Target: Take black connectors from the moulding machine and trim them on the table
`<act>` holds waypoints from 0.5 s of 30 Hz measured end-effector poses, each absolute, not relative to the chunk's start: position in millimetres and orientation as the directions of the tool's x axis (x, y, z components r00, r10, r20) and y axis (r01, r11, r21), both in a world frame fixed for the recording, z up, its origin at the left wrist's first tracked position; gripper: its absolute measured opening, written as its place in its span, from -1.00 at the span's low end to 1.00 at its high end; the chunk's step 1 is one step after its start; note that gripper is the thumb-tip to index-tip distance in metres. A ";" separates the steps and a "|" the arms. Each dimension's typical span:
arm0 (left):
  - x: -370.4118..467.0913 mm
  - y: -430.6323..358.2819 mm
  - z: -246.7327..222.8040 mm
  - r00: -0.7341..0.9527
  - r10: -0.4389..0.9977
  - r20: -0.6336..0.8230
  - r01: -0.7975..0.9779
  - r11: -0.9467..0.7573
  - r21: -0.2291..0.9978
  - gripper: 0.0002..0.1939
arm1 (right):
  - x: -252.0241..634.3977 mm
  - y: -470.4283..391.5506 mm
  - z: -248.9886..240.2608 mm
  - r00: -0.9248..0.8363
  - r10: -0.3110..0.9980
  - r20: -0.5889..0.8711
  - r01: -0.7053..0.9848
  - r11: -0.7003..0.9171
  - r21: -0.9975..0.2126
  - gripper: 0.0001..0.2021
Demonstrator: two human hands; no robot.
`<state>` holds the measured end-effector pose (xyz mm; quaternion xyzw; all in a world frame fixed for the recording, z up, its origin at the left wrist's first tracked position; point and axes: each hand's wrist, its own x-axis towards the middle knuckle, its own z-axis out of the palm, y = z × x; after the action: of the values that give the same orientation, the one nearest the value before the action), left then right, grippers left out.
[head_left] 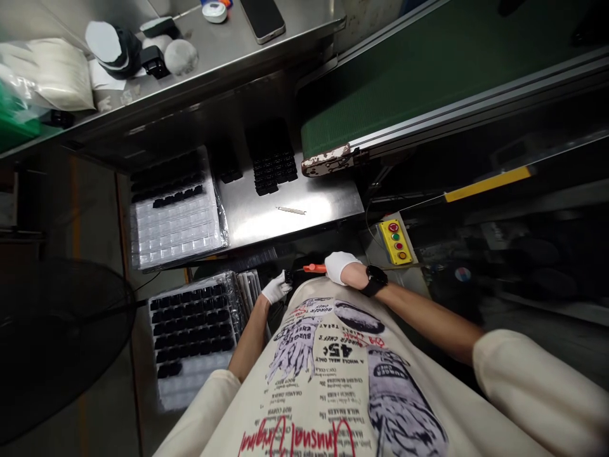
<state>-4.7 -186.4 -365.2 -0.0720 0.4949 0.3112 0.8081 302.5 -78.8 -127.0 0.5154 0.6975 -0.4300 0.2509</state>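
My left hand (276, 289), in a white glove, is closed around a small black part (288, 277) in front of my waist. To its right, my right hand (339, 265), also gloved, grips an orange-handled cutter (314, 268). The cutter points left toward the black part, and I cannot make out whether its blade touches it. Beyond my hands is a steel table (252, 228). Rows of small black parts (273, 168) stand on it, with a thin slender strip (291, 210) lying in front of them.
Two clear compartment trays, an upper tray (176, 238) and a lower tray (185, 384), hold rows of black parts. A green conveyor (404, 76), a yellow button box (396, 242) and a dark round fan (57, 343) flank me. A phone (263, 19) lies on the steel shelf (223, 47).
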 end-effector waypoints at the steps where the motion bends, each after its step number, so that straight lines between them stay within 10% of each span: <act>1: -2.6 -186.0 -364.6 0.305 0.428 -0.851 -0.589 0.787 0.185 -0.72 | 302.7 -79.8 -126.7 -0.344 0.516 -0.785 0.933 0.096 -0.346 -0.69; 15: 41.5 -157.7 -339.5 0.030 0.320 -0.947 -0.759 0.624 0.187 -0.63 | 297.2 -103.1 -135.1 -0.232 0.763 -0.604 0.913 -0.044 -0.407 -0.95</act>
<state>41.5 -157.7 -339.5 -0.1903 0.5771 0.3899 0.6919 297.2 -103.1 -135.1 0.6118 0.6846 -0.3841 0.0975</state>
